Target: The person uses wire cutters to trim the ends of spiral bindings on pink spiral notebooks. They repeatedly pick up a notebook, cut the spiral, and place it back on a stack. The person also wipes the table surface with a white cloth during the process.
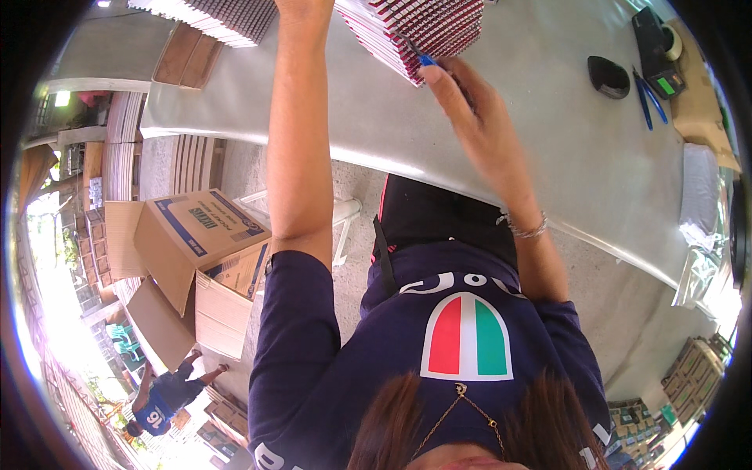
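Observation:
A stack of notebooks [427,31] with red-and-white spiral-bound edges stands at the top of the table, cut off by the upper edge. My right hand [474,106] is closed around a small blue-handled tool [426,60] with a thin dark metal tip. That tip lies against the bound edges at the stack's near side; the fingers partly hide the handle. My left arm reaches up past the left side of this stack. Of my left hand [305,5] only the base shows at the top edge; its fingers are out of sight.
Another stack of bound notebooks [235,17] is at the upper left, beside a brown cardboard piece [188,56]. Blue-handled pliers [648,100], a dark rounded object [609,77] and a tape dispenser [656,51] lie right. An open carton [204,227] stands left; a person [160,399] is beyond.

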Available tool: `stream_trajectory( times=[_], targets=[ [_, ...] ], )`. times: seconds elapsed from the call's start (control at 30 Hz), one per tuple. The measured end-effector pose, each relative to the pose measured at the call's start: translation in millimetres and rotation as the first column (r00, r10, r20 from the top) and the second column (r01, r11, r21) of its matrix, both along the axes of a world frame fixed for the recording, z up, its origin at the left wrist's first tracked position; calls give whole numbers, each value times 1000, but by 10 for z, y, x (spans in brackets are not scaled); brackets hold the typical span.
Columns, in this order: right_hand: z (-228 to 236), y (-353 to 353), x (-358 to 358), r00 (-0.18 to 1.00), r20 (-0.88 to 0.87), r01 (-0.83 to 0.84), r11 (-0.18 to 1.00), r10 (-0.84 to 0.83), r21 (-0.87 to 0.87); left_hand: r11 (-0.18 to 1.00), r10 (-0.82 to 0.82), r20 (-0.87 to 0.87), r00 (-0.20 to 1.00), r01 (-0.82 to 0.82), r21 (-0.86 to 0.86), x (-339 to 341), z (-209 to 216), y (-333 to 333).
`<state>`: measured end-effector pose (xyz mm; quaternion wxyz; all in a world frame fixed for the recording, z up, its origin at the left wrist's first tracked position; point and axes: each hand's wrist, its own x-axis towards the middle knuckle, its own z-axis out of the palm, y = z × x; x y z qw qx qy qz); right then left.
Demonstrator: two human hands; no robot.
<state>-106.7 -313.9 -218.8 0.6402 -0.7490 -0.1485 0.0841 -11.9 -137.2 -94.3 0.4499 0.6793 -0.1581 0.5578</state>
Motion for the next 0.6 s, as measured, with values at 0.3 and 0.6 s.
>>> stream_trajectory(
  times=[0.3, 0.6],
  targets=[
    [-307, 151, -57, 710, 664, 486, 845, -234, -223, 991, 85, 72, 994, -91, 100, 84, 1, 80],
    [-30, -38, 86, 859, -385, -143, 880, 338, 453, 991, 86, 71, 994, -93, 98, 71, 30, 57]
  ],
)
